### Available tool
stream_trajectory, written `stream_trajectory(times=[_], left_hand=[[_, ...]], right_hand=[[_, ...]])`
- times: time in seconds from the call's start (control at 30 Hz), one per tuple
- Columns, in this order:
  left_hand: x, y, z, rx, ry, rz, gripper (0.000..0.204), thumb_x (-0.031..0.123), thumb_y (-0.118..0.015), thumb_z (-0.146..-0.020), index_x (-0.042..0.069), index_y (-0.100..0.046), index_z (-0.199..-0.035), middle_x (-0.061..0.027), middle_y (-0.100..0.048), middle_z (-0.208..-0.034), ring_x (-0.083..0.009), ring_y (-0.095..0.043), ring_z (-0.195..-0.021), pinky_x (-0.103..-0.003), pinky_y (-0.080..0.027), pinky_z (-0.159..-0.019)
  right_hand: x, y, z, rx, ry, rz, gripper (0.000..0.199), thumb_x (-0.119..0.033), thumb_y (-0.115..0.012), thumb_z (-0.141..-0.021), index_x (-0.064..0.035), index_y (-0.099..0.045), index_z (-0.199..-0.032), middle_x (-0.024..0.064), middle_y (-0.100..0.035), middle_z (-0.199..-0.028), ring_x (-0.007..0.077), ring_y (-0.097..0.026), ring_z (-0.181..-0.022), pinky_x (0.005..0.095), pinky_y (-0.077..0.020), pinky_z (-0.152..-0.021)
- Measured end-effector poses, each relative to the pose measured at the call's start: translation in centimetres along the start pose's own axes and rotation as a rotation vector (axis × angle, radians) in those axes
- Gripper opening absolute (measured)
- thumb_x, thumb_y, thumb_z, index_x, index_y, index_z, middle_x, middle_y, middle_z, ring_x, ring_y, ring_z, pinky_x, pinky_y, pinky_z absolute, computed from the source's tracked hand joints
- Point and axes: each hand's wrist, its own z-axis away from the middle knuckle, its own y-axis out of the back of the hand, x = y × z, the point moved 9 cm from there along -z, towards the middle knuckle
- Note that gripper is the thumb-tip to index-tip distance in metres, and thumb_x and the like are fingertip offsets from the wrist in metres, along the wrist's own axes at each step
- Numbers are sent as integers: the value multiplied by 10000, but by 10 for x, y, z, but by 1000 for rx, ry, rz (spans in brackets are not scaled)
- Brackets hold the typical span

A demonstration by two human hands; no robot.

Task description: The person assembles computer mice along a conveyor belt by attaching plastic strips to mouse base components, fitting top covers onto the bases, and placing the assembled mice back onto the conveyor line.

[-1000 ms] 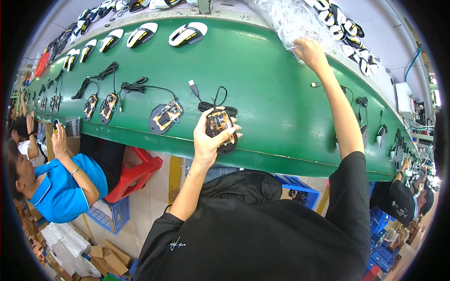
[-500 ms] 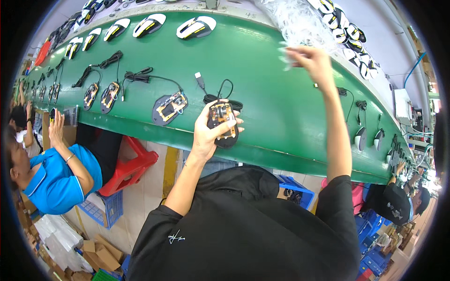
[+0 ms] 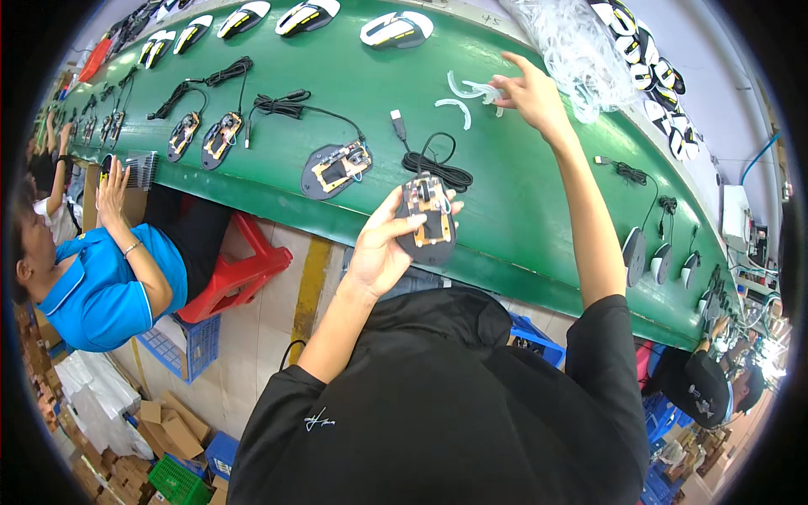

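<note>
My left hand (image 3: pixel 383 248) grips an opened computer mouse base (image 3: pixel 431 227), dark and oval, with a tan circuit board on top and the thumb across it. Its coiled black cable (image 3: pixel 438 172) lies on the green bench (image 3: pixel 539 189), ending in a light USB plug (image 3: pixel 396 115). Farther off, my right hand (image 3: pixel 536 101) hovers at several curved translucent strips (image 3: pixel 459 109) on the bench. Its index finger is stretched out and the fingers are apart; some strips lie right under the fingertips, and whether they touch cannot be made out.
Left of my hands lies another opened mouse base (image 3: pixel 335 168) with its cable. White-and-black mouse shells (image 3: pixel 397 30) line the far side. A clear bag of strips (image 3: pixel 581 55) sits beyond my right hand. A co-worker in a blue shirt (image 3: pixel 118 282) sits at the left near a red stool (image 3: pixel 244 269).
The translucent strips that my right hand held up are now spread on the bench, and its fingers have opened. Bench items appear shifted rightward in view. My left hand keeps its mouse base.
</note>
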Motion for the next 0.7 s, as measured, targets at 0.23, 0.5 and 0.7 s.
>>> stream_trajectory(times=[0.23,0.5,0.7], left_hand=[[1,6,-6,32,2,-23,456,58,-501,-969,-64,-351,-1382,-214,-524,-1305,-354,-547,-1217,-434,-486,-1015],[5,8,-4,125,-53,-127,449,67,-499,-979,-57,-353,-1386,-182,-537,-1303,-346,-560,-1205,-426,-493,-1006],[10,6,-7,99,-85,-107,444,109,-507,-992,-32,-367,-1389,-147,-560,-1276,-274,-601,-1143,-393,-510,-967]], right_hand=[[18,-5,14,-84,-26,-231,286,-128,-581,-934,-5,-598,-1192,94,-736,-952,145,-703,-865,272,-568,-737],[42,27,38,168,-82,98,309,-203,-724,-829,-43,-683,-1090,90,-723,-896,147,-686,-747,292,-536,-685],[39,36,61,232,-97,143,216,-152,-743,-796,-30,-734,-974,85,-722,-807,146,-679,-718,285,-529,-691]])
